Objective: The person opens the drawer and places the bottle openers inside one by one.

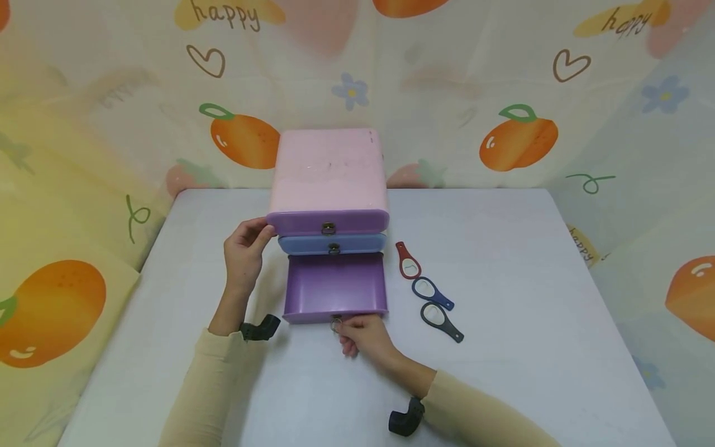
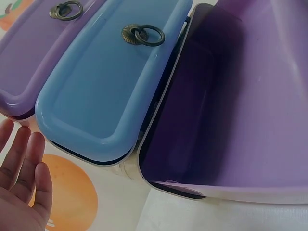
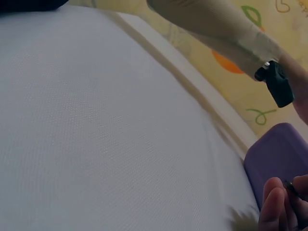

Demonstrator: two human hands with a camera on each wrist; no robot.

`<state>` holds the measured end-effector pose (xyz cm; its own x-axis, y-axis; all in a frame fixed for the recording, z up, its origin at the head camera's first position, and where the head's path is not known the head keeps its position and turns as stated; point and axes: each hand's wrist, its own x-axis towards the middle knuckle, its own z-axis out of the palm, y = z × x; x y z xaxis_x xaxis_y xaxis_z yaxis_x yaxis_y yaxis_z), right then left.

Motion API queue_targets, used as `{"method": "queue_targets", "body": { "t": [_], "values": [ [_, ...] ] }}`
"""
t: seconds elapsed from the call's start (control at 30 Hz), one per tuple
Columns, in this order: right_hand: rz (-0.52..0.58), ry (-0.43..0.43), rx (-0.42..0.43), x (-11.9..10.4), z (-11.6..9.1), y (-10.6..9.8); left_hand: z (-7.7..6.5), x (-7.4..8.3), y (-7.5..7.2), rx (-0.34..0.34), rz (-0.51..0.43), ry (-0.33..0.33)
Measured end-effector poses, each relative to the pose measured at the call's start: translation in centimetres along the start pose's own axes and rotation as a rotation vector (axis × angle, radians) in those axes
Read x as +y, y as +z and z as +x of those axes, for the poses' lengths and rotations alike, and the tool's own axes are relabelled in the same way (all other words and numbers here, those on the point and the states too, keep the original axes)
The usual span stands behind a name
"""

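Observation:
A small cabinet with a pink top (image 1: 329, 167) stands toward the back of the table. Its top drawer (image 1: 296, 222) is purple and closed; the blue middle drawer (image 2: 96, 96) is pushed in too. The purple bottom drawer (image 1: 335, 285) is pulled far out, with nothing inside it. At the drawer's front, my right hand (image 1: 365, 338) pinches the metal ring pull (image 1: 336, 323) between thumb and finger. My left hand (image 1: 246, 248) rests its fingertips against the cabinet's left side, by the top drawer, the fingers loosely extended.
Right of the cabinet lie three small magnifying glasses: a red one (image 1: 409, 267), a blue one (image 1: 444, 301) and a black one (image 1: 451, 330). They lie in a slanting row on the white table (image 1: 530, 310). A fruit-patterned cloth (image 1: 436, 112) hangs behind and at the sides.

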<state>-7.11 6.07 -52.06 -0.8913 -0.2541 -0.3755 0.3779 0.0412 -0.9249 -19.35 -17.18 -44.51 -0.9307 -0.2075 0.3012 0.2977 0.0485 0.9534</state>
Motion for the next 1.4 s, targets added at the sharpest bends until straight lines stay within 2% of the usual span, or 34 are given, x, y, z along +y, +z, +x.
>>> {"method": "queue_targets", "body": {
  "t": [0.1, 0.17, 0.4, 0.53, 0.63, 0.73, 0.83, 0.97, 1.17, 1.27, 1.4],
  "values": [
    [-0.046, 0.004, -0.046, -0.1, -0.3, -0.8, 0.0, 0.0, -0.1, 0.005, 0.016, 0.002],
    [-0.113, 0.013, -0.101, -0.3, -0.4, -1.6, -0.1, 0.3, -0.1, 0.005, 0.023, -0.001],
    [-0.474, 0.017, -0.377, -2.2, -0.3, -6.0, 0.0, -0.2, 0.0, 0.004, 0.014, 0.003],
    [-0.614, -0.039, -0.432, -4.1, -0.6, -9.1, 0.0, -0.3, 0.0, -0.003, 0.01, 0.004],
    [-0.682, -0.088, -0.37, -5.6, -0.8, -11.6, 0.1, -0.3, -0.1, -0.004, -0.003, 0.001],
    [-0.743, -0.103, -0.218, -6.8, -1.0, -13.8, 0.1, -0.2, -0.1, -0.006, -0.001, 0.001],
    [-0.813, -0.097, -0.057, -7.0, -1.4, -15.6, 0.1, -0.1, -0.1, -0.008, 0.004, 0.0],
    [-0.916, -0.101, 0.065, -6.6, -1.8, -17.6, 0.1, 0.0, -0.1, -0.008, 0.002, -0.001],
    [-0.993, -0.079, 0.104, -6.0, -2.0, -19.5, 0.3, -0.2, -0.1, -0.003, -0.004, 0.007],
    [-1.006, -0.061, 0.096, -5.5, -2.1, -19.9, 0.2, -0.2, -0.1, -0.009, 0.002, 0.008],
    [-1.055, -0.081, 0.094, -4.5, -2.2, -20.0, 0.1, -0.2, -0.2, -0.014, -0.016, -0.002]
  ]
}}
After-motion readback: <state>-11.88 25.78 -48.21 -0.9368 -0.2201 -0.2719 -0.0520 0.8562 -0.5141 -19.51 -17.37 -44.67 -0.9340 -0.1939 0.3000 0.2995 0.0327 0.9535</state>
